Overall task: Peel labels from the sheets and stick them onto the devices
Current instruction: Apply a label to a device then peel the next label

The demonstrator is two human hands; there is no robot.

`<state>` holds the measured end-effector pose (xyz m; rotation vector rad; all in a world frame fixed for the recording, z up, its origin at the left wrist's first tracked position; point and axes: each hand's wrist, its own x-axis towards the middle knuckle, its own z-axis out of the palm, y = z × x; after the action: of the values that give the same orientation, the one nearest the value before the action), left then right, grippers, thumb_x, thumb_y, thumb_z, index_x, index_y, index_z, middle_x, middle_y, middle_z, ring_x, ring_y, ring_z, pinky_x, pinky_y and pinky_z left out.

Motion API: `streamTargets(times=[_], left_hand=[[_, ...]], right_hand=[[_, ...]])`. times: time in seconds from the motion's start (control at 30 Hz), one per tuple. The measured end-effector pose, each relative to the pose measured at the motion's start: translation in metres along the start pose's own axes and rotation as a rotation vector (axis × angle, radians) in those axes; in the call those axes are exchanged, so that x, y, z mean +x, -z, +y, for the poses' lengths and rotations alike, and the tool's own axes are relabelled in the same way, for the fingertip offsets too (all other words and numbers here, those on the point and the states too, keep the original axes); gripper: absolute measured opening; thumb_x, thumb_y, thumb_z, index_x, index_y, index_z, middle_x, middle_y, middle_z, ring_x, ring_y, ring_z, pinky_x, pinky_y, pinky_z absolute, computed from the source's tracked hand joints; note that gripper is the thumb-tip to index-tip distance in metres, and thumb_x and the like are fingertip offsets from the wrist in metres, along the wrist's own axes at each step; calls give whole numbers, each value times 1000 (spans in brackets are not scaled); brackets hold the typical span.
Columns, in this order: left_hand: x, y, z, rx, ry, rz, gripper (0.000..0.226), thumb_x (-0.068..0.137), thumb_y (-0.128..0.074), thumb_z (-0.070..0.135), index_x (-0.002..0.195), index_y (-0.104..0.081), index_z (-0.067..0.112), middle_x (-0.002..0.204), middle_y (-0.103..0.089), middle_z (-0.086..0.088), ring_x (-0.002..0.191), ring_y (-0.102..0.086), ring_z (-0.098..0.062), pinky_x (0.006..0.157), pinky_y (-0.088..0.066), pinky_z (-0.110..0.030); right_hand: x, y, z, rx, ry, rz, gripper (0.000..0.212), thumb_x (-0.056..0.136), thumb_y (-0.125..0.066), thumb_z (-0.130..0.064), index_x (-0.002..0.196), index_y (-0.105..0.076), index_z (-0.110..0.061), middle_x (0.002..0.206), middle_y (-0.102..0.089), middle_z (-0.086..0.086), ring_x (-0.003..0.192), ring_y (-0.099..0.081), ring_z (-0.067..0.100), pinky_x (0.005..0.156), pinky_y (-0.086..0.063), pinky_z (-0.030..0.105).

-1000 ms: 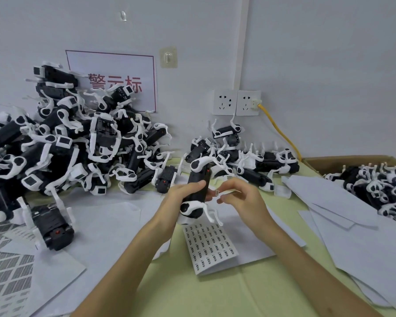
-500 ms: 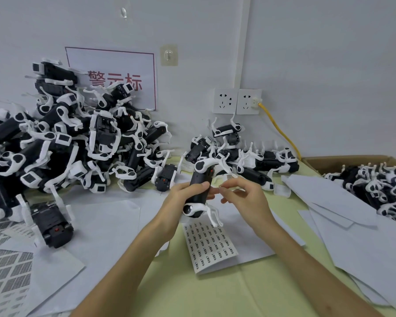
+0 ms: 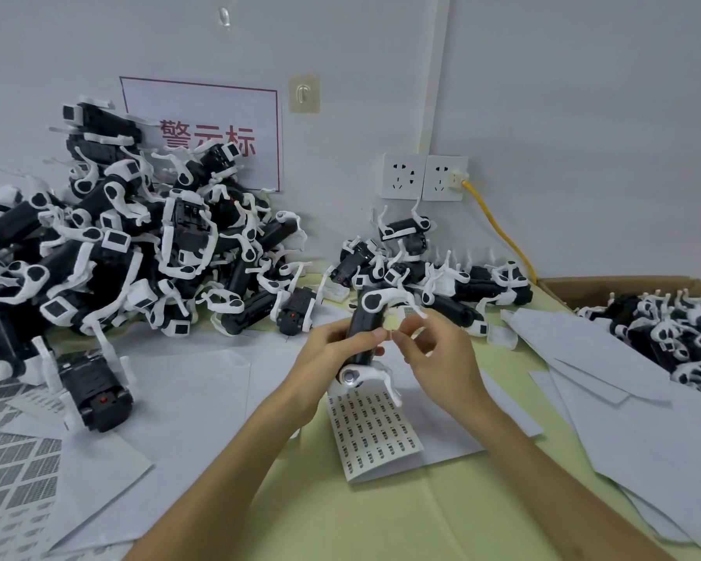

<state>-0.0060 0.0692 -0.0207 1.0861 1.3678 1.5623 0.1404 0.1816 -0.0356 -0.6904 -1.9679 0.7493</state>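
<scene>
Left hand point(image 3: 329, 352) wraps its fingers round a black-and-white device point(image 3: 361, 336), upright over the middle of the table point(image 3: 381, 520). Right hand point(image 3: 442, 360) pinches a small label point(image 3: 395, 322) against its side. The label sheet point(image 3: 377, 429) lies just beneath, toward the front edge.

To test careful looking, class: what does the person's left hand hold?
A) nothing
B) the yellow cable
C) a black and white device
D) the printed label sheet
C: the left hand grips the black and white device, while the label sheet lies on the table beneath and the right hand pinches a small label.
</scene>
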Motion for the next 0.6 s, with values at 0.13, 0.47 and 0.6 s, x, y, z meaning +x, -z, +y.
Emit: streamTargets(times=[0.13,0.47,0.6], left_hand=[[6,2,-3,-88,58,117,43,90,-78,41,117,-70,8,117,-77,-11,101,-77,-21,92,-59,-43],[9,-1,-11,-234,198,73,26,97,-70,26,114,-58,10,87,-64,-5,76,-69,-18,77,-56,-35],[7,-7,-13,-241,230,11,29,100,-61,19,126,-55,7,100,-63,-10,91,-62,-23,78,-53,-37]], right_hand=[[-3,-3,-4,97,20,-76,16,98,-67,-11,85,-62,-18,66,-62,-11,60,-63,13,61,-50,24],[2,5,-10,566,-191,-192,7,96,-69,-12,92,-70,-6,82,-66,3,67,-59,15,67,-53,26],[1,2,-9,516,-166,-197,8,96,-68,-12,94,-70,-6,80,-69,-2,75,-61,9,70,-50,18]])
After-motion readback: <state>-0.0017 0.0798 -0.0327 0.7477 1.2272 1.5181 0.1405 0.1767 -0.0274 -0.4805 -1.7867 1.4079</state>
